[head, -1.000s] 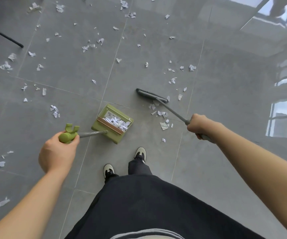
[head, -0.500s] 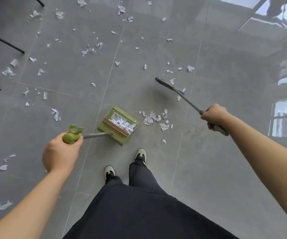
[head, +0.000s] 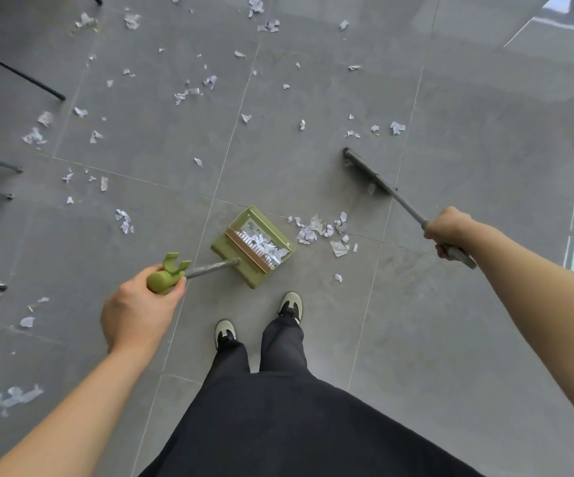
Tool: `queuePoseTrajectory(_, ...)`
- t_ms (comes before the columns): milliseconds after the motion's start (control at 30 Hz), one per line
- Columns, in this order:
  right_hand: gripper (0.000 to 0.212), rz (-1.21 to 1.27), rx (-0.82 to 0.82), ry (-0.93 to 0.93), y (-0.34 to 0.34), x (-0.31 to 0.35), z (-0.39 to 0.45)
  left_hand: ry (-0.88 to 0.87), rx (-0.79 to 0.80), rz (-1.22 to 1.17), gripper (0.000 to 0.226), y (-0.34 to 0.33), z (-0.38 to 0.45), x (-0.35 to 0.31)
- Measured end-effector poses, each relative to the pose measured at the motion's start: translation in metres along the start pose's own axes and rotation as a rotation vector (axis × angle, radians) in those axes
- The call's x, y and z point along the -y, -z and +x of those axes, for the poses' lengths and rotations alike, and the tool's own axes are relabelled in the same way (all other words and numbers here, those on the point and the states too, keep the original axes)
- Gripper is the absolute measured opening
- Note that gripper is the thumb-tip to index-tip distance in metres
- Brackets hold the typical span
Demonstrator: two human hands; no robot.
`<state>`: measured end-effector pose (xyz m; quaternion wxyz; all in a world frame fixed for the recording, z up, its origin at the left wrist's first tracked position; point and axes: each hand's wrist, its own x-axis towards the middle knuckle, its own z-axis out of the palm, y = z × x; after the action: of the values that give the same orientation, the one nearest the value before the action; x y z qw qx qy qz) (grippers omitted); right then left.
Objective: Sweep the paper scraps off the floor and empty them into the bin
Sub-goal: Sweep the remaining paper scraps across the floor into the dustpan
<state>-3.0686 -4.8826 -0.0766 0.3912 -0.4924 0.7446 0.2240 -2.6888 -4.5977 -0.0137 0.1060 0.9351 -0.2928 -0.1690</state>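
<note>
Covering the room, glossy grey floor tiles [head: 451,339] are strewn with torn paper scraps [head: 316,230]; thin black furniture legs [head: 17,72] are seen far left; the green plastic dustpan [head: 254,247], part-filled, is gripped by the left hand [head: 141,311]; the slim grey broom [head: 370,175] is clasped by the right hand [head: 449,230].

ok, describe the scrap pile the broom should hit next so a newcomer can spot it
Find the green dustpan ahead of the shoes. The pile of scraps lies on the floor just right of its open mouth. Unlike the thinly scattered bits elsewhere, it is a tight cluster, nearer than the broom head.
</note>
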Motion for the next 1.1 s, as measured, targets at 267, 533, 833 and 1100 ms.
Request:
queuePoseTrajectory(267,0.010,-0.072,0.106,0.015,-0.038,-0.031,-0.070,-0.111,0.056,0.030,0.025,0.005,0.004,-0.005)
queuePoseTrajectory(533,0.011,-0.056,0.134,0.001,-0.058,-0.051,-0.125,-0.198,0.102,0.065,0.025,0.013,0.017,0.002)
queuePoseTrajectory(833,0.014,0.294,0.101,-0.158,-0.090,-0.062,-0.149,-0.251,0.152,0.101,0.027,0.018,0.034,0.009)
queuePoseTrajectory(1100,0.008,0.676,0.226,-0.299,-0.132,-0.041,-0.172,-0.266,0.174,0.103,0.026,0.020,0.041,0.024)
